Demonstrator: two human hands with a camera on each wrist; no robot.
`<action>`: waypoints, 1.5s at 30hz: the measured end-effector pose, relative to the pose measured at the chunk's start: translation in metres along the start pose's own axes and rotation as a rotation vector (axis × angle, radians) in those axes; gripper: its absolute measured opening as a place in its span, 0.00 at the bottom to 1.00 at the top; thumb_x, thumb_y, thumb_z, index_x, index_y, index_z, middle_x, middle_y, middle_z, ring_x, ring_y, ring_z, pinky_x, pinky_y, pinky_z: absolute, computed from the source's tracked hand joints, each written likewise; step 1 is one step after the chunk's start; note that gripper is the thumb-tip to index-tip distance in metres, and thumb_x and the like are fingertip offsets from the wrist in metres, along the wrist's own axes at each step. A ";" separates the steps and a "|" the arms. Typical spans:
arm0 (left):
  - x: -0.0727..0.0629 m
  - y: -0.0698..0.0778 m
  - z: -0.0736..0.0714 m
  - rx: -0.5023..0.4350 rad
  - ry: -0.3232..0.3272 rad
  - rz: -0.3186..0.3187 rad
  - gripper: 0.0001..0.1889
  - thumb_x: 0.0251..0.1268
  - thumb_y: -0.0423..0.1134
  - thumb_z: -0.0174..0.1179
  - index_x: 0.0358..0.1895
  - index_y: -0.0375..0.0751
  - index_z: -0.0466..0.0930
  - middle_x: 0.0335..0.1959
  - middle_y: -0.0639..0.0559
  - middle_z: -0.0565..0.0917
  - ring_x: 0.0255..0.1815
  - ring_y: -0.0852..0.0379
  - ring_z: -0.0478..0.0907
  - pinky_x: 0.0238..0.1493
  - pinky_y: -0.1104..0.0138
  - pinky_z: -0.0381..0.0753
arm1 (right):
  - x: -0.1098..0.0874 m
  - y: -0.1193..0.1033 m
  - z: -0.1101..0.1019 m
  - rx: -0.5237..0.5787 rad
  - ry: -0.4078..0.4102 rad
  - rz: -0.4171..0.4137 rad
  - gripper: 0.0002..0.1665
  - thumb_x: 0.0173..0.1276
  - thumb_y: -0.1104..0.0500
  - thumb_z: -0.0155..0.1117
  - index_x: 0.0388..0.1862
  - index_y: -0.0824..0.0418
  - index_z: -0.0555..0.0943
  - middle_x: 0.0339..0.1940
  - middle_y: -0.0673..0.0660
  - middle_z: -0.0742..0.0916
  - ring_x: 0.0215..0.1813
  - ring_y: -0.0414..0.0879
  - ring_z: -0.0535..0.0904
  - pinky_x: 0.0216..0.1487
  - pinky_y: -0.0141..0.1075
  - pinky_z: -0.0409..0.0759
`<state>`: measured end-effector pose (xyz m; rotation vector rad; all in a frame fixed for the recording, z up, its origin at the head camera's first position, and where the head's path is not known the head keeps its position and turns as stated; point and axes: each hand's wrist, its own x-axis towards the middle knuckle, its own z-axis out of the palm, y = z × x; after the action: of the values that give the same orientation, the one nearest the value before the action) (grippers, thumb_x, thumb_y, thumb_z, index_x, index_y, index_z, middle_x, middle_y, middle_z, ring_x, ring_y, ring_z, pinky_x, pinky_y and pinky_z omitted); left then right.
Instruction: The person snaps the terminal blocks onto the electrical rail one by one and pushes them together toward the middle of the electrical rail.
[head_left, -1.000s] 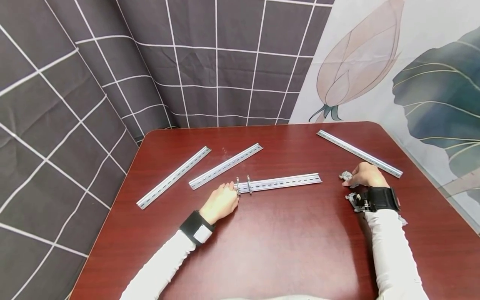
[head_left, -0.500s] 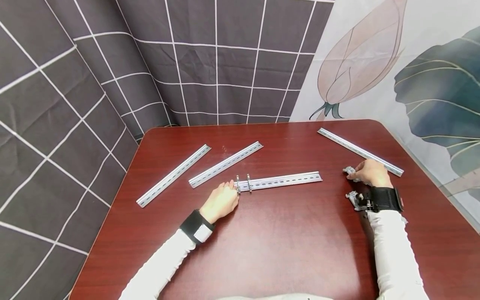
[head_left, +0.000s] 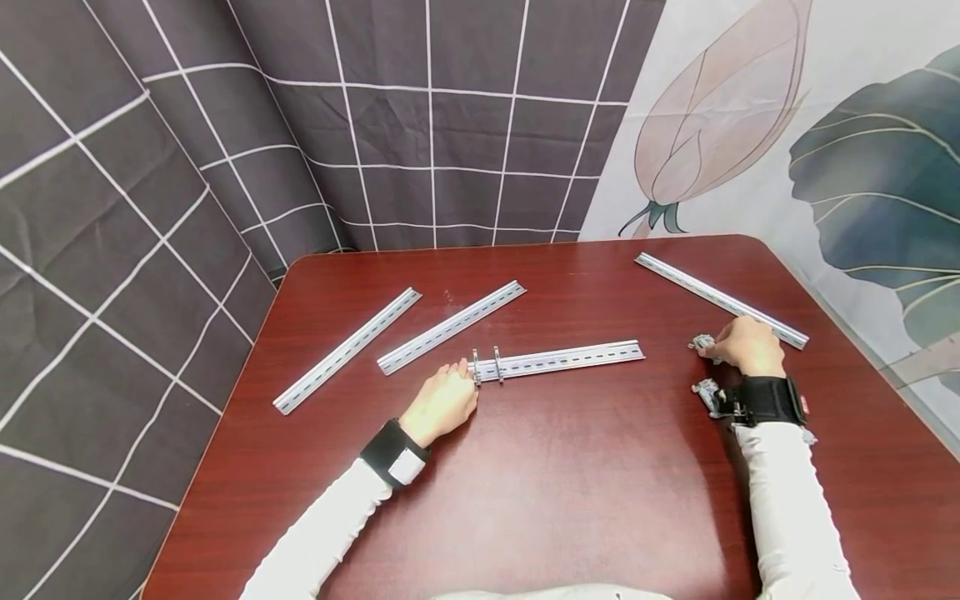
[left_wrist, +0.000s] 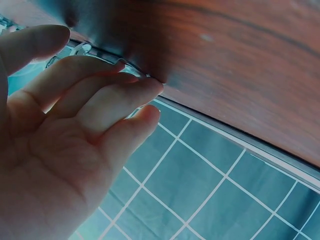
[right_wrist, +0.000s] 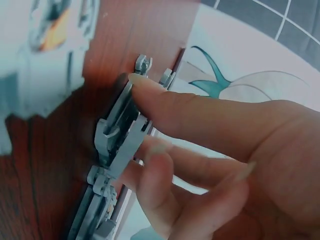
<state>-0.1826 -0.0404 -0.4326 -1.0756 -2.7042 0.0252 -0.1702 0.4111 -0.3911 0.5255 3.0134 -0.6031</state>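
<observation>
Shifting slightly rightward since a second ago, the right hand (head_left: 746, 346) is bringing a small grey clip (right_wrist: 127, 150) with it; I am seeing its thumb and fingers pinching that clip at the right side of the bench (head_left: 577, 483), near the outlying rail (head_left: 705, 291). Another clip (head_left: 706, 396) is lying just beside the wrist. Across from it, the left hand (head_left: 442, 404) is touching the end of the middle rail (head_left: 566, 361), fingers loosely bent, thumb apart, beside two upright brackets (head_left: 498, 364).
</observation>
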 end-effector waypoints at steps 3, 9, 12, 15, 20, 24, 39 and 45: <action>0.000 0.000 -0.001 0.012 0.003 0.003 0.16 0.64 0.42 0.60 0.44 0.29 0.83 0.49 0.35 0.83 0.46 0.44 0.83 0.54 0.59 0.78 | -0.001 -0.001 0.000 0.006 0.014 -0.003 0.18 0.51 0.53 0.74 0.27 0.69 0.85 0.32 0.72 0.84 0.33 0.64 0.77 0.21 0.44 0.72; -0.002 0.000 -0.001 0.019 0.017 0.000 0.16 0.64 0.41 0.61 0.44 0.29 0.83 0.47 0.35 0.84 0.44 0.45 0.83 0.53 0.59 0.79 | -0.001 -0.021 0.001 0.064 0.049 -0.074 0.23 0.51 0.52 0.75 0.30 0.68 0.75 0.26 0.64 0.79 0.31 0.58 0.73 0.24 0.43 0.68; -0.002 0.000 -0.001 0.022 0.024 -0.006 0.17 0.63 0.42 0.61 0.44 0.28 0.83 0.47 0.35 0.84 0.45 0.45 0.83 0.53 0.59 0.79 | 0.001 -0.035 0.004 0.079 0.061 -0.181 0.22 0.53 0.53 0.75 0.29 0.69 0.76 0.23 0.61 0.80 0.29 0.55 0.74 0.24 0.40 0.67; -0.003 0.000 -0.001 0.021 0.023 -0.006 0.18 0.63 0.42 0.61 0.45 0.27 0.82 0.48 0.34 0.84 0.46 0.45 0.83 0.54 0.59 0.79 | 0.003 -0.050 0.008 0.086 0.001 -0.279 0.16 0.59 0.56 0.71 0.30 0.71 0.81 0.20 0.58 0.84 0.24 0.46 0.78 0.24 0.35 0.68; -0.002 -0.001 0.001 0.032 0.039 -0.002 0.18 0.63 0.42 0.60 0.44 0.27 0.82 0.46 0.35 0.84 0.44 0.45 0.83 0.52 0.59 0.79 | 0.004 -0.074 0.013 0.100 -0.132 -0.331 0.13 0.66 0.60 0.63 0.36 0.73 0.84 0.22 0.59 0.87 0.20 0.42 0.82 0.25 0.34 0.72; -0.002 -0.002 0.002 0.038 0.070 -0.002 0.16 0.63 0.41 0.60 0.41 0.27 0.82 0.43 0.36 0.84 0.41 0.46 0.83 0.48 0.59 0.80 | 0.006 -0.089 0.020 0.056 -0.142 -0.331 0.12 0.64 0.60 0.62 0.32 0.69 0.84 0.20 0.58 0.87 0.19 0.43 0.83 0.28 0.36 0.74; -0.003 0.002 0.000 0.033 0.037 0.007 0.18 0.63 0.42 0.61 0.44 0.27 0.82 0.45 0.35 0.84 0.44 0.46 0.82 0.52 0.60 0.79 | -0.002 -0.101 0.032 -0.013 -0.117 -0.315 0.11 0.61 0.60 0.61 0.20 0.62 0.81 0.10 0.51 0.82 0.19 0.45 0.79 0.28 0.38 0.72; -0.002 0.002 -0.001 0.048 0.050 0.010 0.17 0.62 0.42 0.61 0.43 0.28 0.82 0.44 0.36 0.84 0.43 0.46 0.82 0.51 0.60 0.79 | -0.004 -0.102 0.033 0.003 -0.094 -0.318 0.12 0.60 0.60 0.62 0.18 0.61 0.80 0.09 0.49 0.82 0.17 0.43 0.80 0.32 0.44 0.77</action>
<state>-0.1800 -0.0403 -0.4327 -1.0615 -2.6404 0.0642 -0.2019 0.3084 -0.3837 0.0133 3.0257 -0.6245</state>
